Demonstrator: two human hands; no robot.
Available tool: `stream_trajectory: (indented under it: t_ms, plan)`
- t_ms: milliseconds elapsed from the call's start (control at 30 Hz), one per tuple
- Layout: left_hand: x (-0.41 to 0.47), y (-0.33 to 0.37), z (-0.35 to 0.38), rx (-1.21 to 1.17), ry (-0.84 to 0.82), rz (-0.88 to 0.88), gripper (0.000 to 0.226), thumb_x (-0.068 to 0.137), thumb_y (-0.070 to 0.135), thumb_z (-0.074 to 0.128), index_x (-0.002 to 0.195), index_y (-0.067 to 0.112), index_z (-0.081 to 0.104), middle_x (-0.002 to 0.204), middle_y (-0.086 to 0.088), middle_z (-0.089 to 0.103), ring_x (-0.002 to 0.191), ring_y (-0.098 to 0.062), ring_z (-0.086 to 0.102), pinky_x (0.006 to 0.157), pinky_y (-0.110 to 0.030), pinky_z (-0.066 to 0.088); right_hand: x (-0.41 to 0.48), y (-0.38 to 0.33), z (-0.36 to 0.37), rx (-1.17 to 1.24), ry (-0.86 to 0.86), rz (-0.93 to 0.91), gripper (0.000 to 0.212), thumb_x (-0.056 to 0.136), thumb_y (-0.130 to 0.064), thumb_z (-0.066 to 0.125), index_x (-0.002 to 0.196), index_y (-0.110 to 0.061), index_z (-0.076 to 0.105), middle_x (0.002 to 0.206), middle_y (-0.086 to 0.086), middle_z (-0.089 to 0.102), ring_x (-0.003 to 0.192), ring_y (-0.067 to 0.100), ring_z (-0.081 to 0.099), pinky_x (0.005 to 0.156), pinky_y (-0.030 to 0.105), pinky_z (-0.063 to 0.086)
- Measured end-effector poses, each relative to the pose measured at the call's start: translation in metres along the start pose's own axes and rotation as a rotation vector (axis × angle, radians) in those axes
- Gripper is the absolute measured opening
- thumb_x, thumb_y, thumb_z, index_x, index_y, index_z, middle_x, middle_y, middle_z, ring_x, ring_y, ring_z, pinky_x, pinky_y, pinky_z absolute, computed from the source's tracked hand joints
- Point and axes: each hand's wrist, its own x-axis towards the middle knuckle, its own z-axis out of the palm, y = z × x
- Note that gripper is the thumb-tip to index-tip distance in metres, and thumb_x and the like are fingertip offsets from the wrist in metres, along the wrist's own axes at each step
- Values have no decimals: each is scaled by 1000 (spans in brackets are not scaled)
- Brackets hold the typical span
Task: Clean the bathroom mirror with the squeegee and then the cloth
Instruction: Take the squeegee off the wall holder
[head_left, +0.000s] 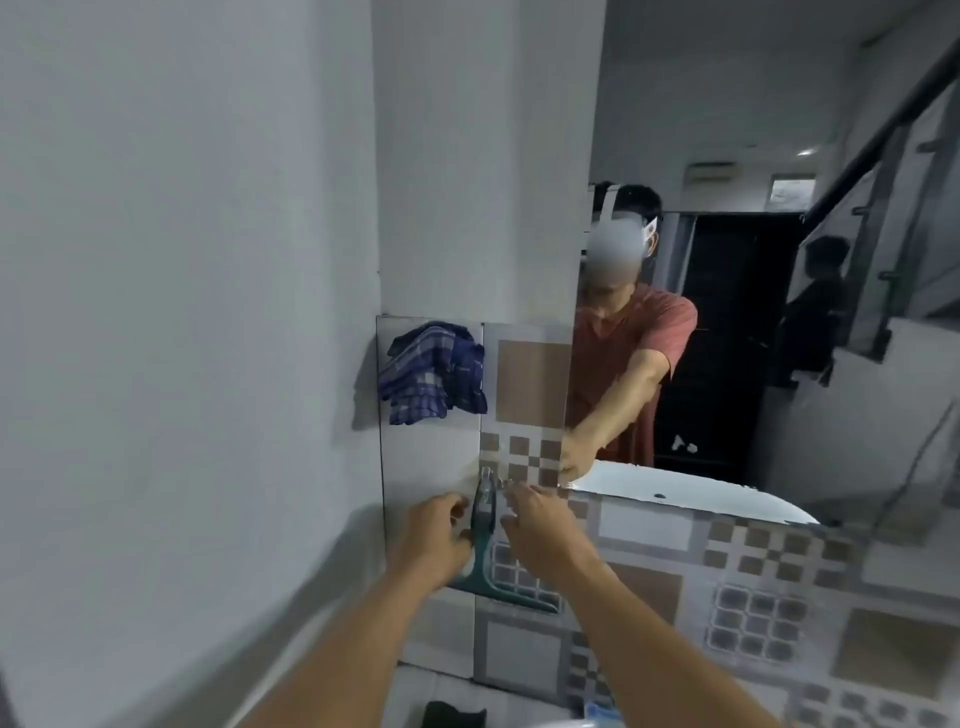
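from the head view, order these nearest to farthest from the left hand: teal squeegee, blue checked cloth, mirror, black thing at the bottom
1. Teal plastic squeegee: hanging on the tiled wall, touching the left hand on its right side.
2. Blue checked cloth: hanging on the wall, above the hand.
3. Black object at the bottom edge, below the hand; too close to the cloth to rank surely.
4. Wall mirror: up and to the right.

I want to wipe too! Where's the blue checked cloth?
The blue checked cloth hangs on the tiled wall, left of the mirror, above the hands.
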Motion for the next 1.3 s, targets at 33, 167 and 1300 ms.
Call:
stream_trajectory:
  t_ms: [33, 167, 1300]
  plan:
    - [5, -3, 6, -53, 28, -12, 38, 87, 17, 76, 124, 15, 65, 120, 2, 68, 110, -17, 64, 97, -31, 54, 4, 1, 5, 19, 9, 21, 38, 102, -9, 51, 140, -14, 49, 137, 8, 60, 116, 22, 64, 95, 32, 55]
    - [10, -8, 24, -214, 117, -70, 19, 89, 15, 74, 104, 22, 65, 95, 10, 67, 92, -13, 66, 76, -16, 51, 13, 4, 25, 104, 74, 57, 29, 104, -8, 46, 133, -14, 50, 117, 7, 67, 95, 20, 65, 82, 32, 57]
    - [-14, 46, -18, -565, 337, 229, 24, 88, 4, 73, 101, 24, 67, 100, 12, 73, 95, -2, 68, 86, -27, 59, -12, -21, -29, 741, 430, -51, 34, 95, -5, 67, 106, -32, 51, 88, -4, 67, 80, 13, 67, 64, 28, 59]
